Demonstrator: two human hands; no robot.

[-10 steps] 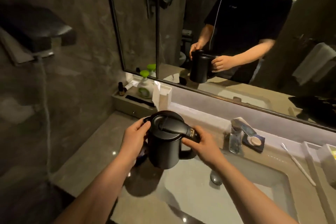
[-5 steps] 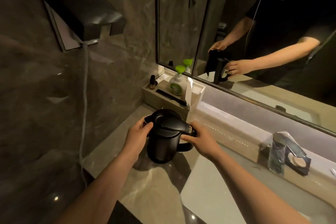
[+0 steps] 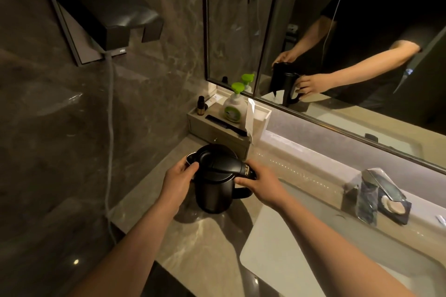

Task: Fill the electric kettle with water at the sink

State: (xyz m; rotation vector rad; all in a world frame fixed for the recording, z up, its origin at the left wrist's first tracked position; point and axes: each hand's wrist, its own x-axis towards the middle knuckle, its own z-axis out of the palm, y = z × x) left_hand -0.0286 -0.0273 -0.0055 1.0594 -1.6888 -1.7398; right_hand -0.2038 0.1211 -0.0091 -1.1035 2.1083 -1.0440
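Note:
A black electric kettle [image 3: 213, 190] stands upright on the stone counter [image 3: 193, 243], left of the white sink basin [image 3: 284, 248], with its lid down. My left hand [image 3: 177, 181] grips the kettle's left side near the spout. My right hand [image 3: 260, 184] holds the handle at the right, thumb by the lid button. The chrome faucet [image 3: 376, 190] rises behind the basin at the right.
A tray [image 3: 217, 132] at the back holds a green-pump soap bottle [image 3: 233, 106], a small dark bottle [image 3: 200, 106] and a black comb [image 3: 226, 125]. A soap dish [image 3: 393, 207] sits by the faucet. A mirror [image 3: 337, 43] spans the wall; a black wall unit [image 3: 108, 21] with cord hangs left.
The kettle moved left from over the basin onto the counter, both hands staying on it. My view swung left and down.

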